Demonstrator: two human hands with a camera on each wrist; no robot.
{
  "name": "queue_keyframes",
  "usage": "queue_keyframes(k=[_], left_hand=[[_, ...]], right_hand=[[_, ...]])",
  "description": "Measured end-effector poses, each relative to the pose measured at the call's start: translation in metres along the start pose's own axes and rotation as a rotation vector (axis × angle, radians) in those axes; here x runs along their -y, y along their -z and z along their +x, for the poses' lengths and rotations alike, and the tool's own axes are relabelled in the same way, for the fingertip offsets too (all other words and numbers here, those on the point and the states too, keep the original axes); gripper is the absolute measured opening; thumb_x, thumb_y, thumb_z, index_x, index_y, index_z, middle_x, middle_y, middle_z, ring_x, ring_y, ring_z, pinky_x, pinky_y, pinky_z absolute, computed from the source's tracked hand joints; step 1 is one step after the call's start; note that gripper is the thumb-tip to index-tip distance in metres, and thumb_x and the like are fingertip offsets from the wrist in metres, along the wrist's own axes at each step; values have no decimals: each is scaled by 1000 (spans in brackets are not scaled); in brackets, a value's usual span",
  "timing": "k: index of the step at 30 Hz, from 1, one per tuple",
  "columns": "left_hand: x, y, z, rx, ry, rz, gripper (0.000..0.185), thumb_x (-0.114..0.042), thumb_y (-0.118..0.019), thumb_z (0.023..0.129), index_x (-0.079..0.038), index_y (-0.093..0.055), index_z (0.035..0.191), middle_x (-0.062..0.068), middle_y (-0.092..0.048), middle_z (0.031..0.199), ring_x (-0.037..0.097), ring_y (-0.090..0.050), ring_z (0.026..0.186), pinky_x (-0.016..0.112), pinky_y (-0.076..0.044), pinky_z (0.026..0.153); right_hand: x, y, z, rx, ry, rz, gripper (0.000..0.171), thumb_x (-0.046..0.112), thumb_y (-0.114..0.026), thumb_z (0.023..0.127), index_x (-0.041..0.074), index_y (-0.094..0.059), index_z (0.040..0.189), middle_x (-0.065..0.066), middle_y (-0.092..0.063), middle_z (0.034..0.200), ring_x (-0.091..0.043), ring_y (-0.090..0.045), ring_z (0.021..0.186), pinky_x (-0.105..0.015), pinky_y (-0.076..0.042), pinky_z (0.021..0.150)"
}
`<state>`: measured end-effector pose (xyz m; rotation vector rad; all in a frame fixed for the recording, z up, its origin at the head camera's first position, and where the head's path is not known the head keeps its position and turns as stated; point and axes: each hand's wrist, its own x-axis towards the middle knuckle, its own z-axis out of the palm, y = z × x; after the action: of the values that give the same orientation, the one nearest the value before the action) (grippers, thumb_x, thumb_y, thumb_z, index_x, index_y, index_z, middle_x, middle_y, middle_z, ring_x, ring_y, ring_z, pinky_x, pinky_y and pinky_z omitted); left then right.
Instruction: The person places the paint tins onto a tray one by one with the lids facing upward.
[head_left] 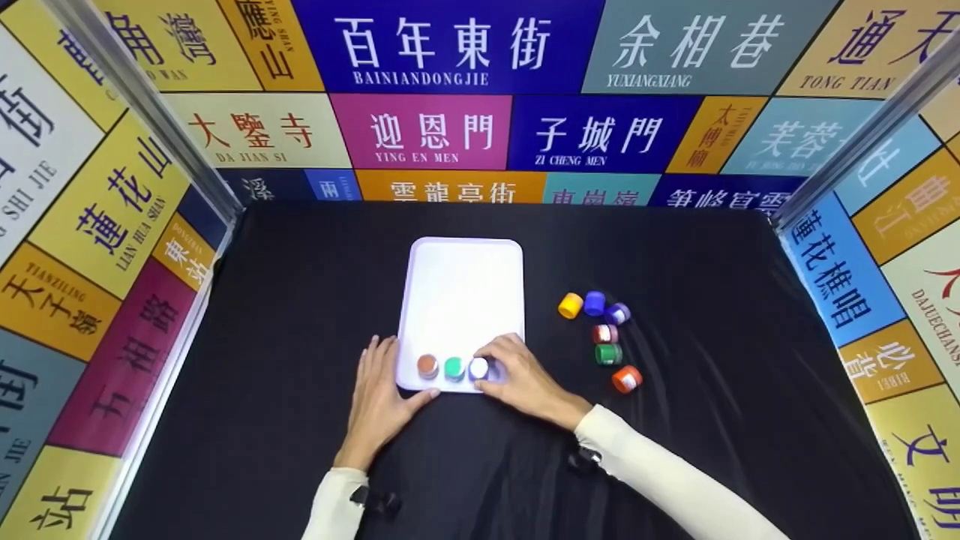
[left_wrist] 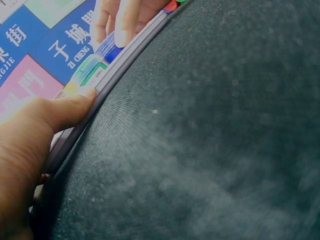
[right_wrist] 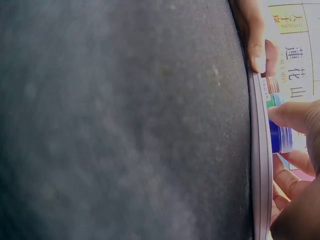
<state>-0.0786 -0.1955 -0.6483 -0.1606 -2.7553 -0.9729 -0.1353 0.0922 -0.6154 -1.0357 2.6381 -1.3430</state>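
Observation:
A shallow white tray (head_left: 465, 300) lies on the black cloth. Along its near edge stand three small paint jars in a row: a brown jar (head_left: 427, 366), a green jar (head_left: 454, 368) and a blue jar (head_left: 478, 367) with a white top. My right hand (head_left: 525, 377) pinches the blue jar at the tray's near right corner; the right wrist view shows the thumb against that blue jar (right_wrist: 276, 137). At the near left corner my left hand (head_left: 379, 394) rests against the tray, fingers straight beside its left edge and thumb at the near rim.
Right of the tray several more jars lie on the cloth: a yellow jar (head_left: 570, 305), blue ones, a dark red jar (head_left: 604, 334), a dark green jar (head_left: 608, 354) and an orange-red jar (head_left: 627, 379). Panels with street names (head_left: 442, 131) wall the table at the back and sides.

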Motion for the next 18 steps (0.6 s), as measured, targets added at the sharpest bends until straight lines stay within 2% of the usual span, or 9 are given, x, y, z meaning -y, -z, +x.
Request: queue_keyframes(k=[6,12,18], left_hand=[[-2,1,0,-9,0,1,116,-54,-94,81,6,-42,164,28,-43,168,46,-24,165,59,-13,137],[-3,1,0,-22,-12,-12,114,-54,-94,80,7,-44,163,28,-44,168,47,-26,164,62,-15,136],[-2,1,-1,-16,7,-22,116,-54,-95,79,5,-43,164,26,-43,169,45,-24,166,59,-13,137]], right_hand=[[1,8,0,10,-2,-19,40,23,-91,91,9,-75,125,-4,-70,118,-21,-58,117,-38,-52,102],[-1,22,-3,-37,25,-25,42,24,-93,90,5,-76,124,-4,-71,120,-22,-58,116,-37,-53,100],[-8,38,-12,-88,51,-53,43,21,-93,89,1,-76,123,-6,-71,121,-26,-59,118,-38,-51,102]])
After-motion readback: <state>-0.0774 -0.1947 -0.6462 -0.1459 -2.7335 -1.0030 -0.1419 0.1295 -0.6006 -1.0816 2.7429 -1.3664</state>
